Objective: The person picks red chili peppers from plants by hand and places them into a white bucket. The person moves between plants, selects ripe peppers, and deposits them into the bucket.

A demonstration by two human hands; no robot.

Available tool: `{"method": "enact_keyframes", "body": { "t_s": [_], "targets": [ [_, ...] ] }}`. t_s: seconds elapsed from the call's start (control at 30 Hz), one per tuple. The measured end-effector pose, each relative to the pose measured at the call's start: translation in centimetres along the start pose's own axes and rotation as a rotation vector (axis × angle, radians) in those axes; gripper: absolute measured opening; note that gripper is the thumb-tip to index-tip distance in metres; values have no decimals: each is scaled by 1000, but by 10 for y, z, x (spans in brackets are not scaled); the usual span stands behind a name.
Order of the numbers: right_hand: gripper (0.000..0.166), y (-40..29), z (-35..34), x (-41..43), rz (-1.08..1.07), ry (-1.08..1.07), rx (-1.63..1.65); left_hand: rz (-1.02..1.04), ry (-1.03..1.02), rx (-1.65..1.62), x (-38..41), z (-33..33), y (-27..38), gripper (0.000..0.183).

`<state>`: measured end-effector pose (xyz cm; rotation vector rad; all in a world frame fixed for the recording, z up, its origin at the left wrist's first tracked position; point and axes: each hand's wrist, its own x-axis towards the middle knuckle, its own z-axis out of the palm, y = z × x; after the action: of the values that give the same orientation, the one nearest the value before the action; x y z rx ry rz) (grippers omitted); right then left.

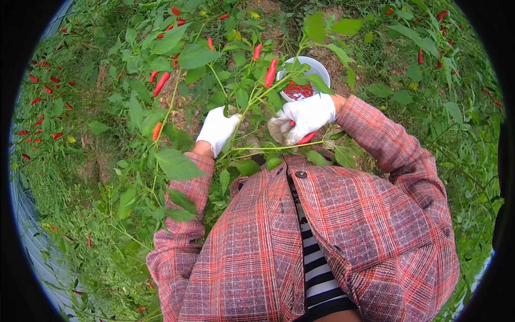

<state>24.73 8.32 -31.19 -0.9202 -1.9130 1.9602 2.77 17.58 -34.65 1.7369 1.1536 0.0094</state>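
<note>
My left hand [219,128], in a white glove, is curled at a green chili plant branch [250,104]. Its fingers pass partly behind the stem and leaves, so the fingertips are mostly hidden. My right hand [306,116], also gloved, is closed around red chili peppers [307,137]. One shows below the fingers, and a small red end pokes out between them. Just beyond the right hand stands a light-coloured bucket [325,71] with many small red chilies [298,90] inside. Ripe chilies still hang on the plant above my hands, including a bright red one [270,73].
Dense chili plants [68,100] with red fruit surround me on both sides. A leafy branch [277,148] crosses low in front of my jacket [241,241]. Bare soil [340,66] shows around the bucket. Pale sheeting [34,241] runs along the left rim.
</note>
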Motion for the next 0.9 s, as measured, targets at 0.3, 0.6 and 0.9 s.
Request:
{"method": "enact_keyframes", "body": {
  "t_s": [0.3,0.6,0.9],
  "targets": [
    [27,41,15,-3,-190,478,-496,-136,-367,-406,-34,5,41,34],
    [22,27,40,6,145,711,-714,-5,-320,-387,-43,26,36,38],
    [12,51,55,6,-181,1277,-624,105,-266,-385,-43,29,53,43]
  ]
}}
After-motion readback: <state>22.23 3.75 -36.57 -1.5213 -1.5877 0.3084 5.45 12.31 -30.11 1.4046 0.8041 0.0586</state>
